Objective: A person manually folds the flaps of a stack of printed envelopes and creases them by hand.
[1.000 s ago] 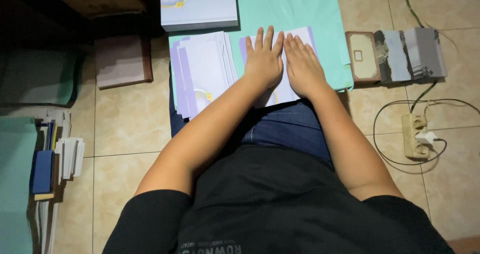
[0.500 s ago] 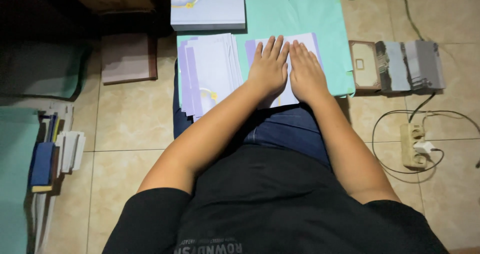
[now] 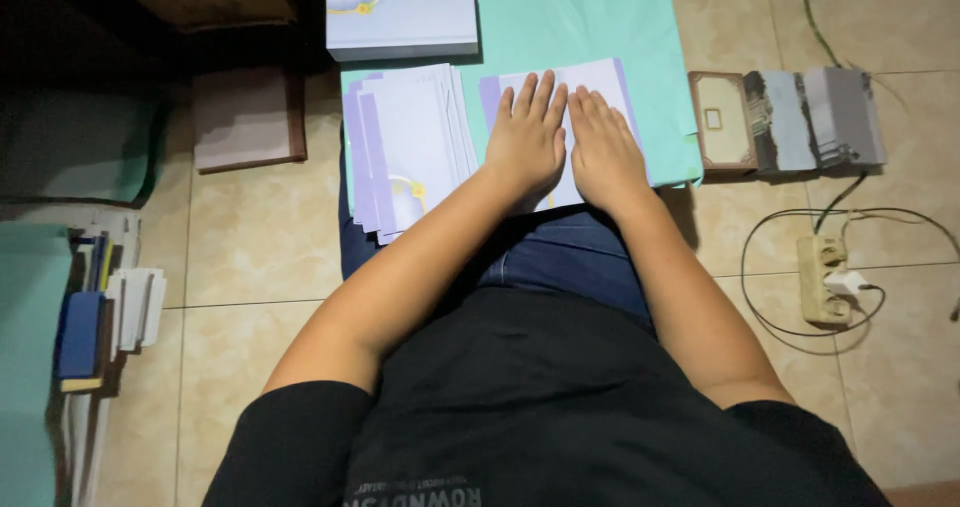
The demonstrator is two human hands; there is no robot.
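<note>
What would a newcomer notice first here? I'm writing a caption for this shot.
Both hands, the left hand and right hand, lie flat side by side on a lavender-edged white card atop a teal sheet. Left of them sits a fanned stack of matching cards; a power strip lies on the tiles at right.

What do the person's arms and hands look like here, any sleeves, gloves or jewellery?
Both arms are bare from the short black sleeves of a T-shirt down. The left hand and right hand are ungloved; no rings, watch or bracelets show. No cables or markings on them.
</note>
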